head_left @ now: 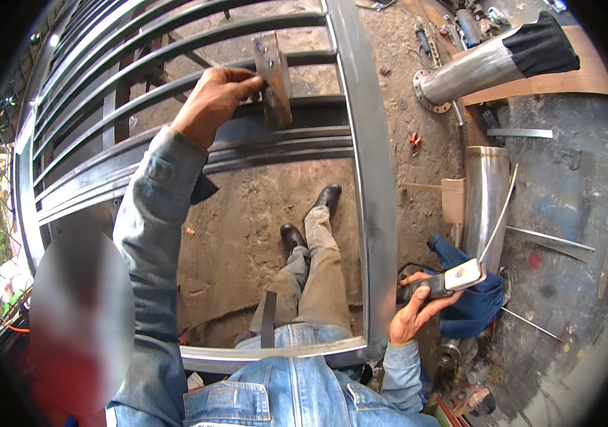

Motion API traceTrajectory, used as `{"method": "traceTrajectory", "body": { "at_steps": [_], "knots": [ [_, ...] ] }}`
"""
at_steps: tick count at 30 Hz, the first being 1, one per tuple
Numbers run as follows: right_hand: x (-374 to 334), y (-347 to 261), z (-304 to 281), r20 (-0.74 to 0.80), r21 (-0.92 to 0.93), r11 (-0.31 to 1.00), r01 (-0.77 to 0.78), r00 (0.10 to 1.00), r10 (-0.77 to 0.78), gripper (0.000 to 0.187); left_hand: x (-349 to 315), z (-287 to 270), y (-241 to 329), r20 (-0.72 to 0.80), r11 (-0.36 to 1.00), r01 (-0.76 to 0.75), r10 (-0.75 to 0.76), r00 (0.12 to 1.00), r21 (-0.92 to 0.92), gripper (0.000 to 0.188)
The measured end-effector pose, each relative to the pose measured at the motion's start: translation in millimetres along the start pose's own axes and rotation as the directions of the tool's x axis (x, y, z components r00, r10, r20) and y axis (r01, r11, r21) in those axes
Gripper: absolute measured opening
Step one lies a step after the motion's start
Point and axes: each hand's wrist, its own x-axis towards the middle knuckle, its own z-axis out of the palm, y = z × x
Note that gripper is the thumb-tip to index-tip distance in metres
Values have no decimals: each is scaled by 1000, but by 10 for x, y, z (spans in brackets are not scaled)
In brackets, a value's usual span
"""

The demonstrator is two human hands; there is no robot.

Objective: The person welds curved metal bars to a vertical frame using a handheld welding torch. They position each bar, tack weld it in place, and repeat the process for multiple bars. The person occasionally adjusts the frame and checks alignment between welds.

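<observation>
My left hand (pixel 213 103) pinches the edge of a short rusty brown metal plate (pixel 274 85) with small holes near one end. The plate stands over the dark bars of a grey metal frame (pixel 373 178); whether it touches them I cannot tell. Low on the right, my right hand (pixel 416 317) is wrapped round a welding electrode holder (pixel 453 280) with a dark handle and a pale head. A thin, light welding rod (pixel 500 213) sticks up from its jaws, apart from the frame.
My legs stand inside the frame on a dirt-covered floor (pixel 233 228). To the right, a flanged steel pipe (pixel 471 75) with black cloth on its end, another pipe (pixel 485 192), blue cloth (pixel 475 306) and metal strips lie by a grey sheet (pixel 553 192). A blurred patch hides the lower left.
</observation>
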Motion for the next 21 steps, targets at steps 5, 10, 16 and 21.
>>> {"method": "traceTrajectory", "body": {
  "at_steps": [5,10,16,21],
  "knots": [
    [-5,17,-3,-3,-3,1000,2,1000,-2,86,-56,7,-71,-42,985,-113,119,992,128,40],
    [12,9,0,0,0,999,36,999,-36,85,-366,-5,-168,-423,918,-258,371,827,300,31],
    [-12,-23,40,-44,22,1000,3,999,-2,75,-1264,269,-552,-901,776,-461,-335,276,-430,44],
    [-12,-37,28,22,24,999,26,999,-27,75,-1159,201,-894,-293,-34,-352,-482,825,-935,64]
  ]
}}
